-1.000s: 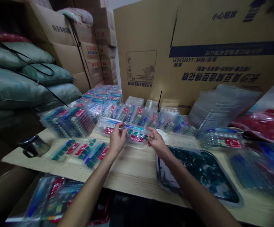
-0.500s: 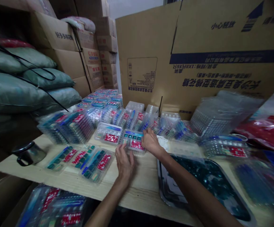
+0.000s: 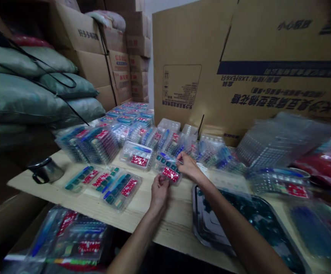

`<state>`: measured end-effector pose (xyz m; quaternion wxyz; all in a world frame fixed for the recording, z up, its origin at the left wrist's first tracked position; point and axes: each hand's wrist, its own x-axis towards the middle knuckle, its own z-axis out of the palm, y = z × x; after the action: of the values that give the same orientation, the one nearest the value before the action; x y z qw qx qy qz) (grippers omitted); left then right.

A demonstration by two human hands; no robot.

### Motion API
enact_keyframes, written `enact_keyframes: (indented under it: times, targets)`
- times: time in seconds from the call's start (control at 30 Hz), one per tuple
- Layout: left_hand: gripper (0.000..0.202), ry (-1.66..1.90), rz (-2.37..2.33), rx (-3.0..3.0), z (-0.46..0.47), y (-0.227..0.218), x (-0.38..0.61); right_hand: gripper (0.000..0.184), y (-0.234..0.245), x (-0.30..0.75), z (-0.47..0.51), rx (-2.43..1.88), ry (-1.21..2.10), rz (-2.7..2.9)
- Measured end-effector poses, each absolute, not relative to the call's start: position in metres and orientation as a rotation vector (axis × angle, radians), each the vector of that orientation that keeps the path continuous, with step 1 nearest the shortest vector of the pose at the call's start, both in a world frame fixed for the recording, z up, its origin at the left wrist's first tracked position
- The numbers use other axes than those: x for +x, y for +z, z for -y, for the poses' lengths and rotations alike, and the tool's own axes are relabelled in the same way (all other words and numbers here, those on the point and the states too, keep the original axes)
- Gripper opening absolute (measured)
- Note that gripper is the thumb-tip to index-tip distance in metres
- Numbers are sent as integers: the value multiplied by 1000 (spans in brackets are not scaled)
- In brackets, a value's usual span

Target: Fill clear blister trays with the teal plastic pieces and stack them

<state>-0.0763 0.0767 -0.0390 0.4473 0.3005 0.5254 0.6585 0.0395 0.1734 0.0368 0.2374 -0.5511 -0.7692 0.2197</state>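
Both my hands hold one clear plastic blister pack (image 3: 167, 167) with a blue pen, green pieces and a red card inside, tilted just above the wooden tabletop (image 3: 142, 213). My left hand (image 3: 159, 192) pinches its near edge from below. My right hand (image 3: 188, 166) grips its far right corner. A second filled pack (image 3: 137, 156) lies just left of it, and three sealed packs (image 3: 105, 183) lie flat further left.
Rows of filled packs (image 3: 97, 142) stand behind, before a large cardboard box (image 3: 239, 64). A metal tray (image 3: 239, 220) of dark green pieces sits at right. Empty clear shells (image 3: 276, 140) pile at right rear. A dark mug (image 3: 44, 171) stands left. Grey sacks and cartons stack at left.
My left hand came up from the tabletop and took the pack's near edge. The pack lifted and tilted toward me. The camera view shifted slightly to the left.
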Motion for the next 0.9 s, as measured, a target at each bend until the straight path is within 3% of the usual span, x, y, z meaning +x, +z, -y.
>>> enact_keyframes:
  times: [0.13,0.33,0.47,0.57,0.77,0.9]
  targets:
    - [36,1601,-1238,685,-64,-36,-67,32,24,52,-166,-1323,805,1898]
    - [78,1700,-1407,701,-27,-13,-89,39,39,89,-139,-1090,1267,1788]
    - [75,1438,-1126,860,5,11,-106,39,59,96,-104,-939,1649,1998]
    - [69,1343,-1097,859,26,19,-109,38,58,86,-86,-903,1757,2033]
    - [60,1603,-1348,684,48,8,-124,61,27,65,-67,-1032,1739,1727]
    - [47,1777,-1478,628,53,8,-141,69,9,43,-45,-1007,1987,1517]
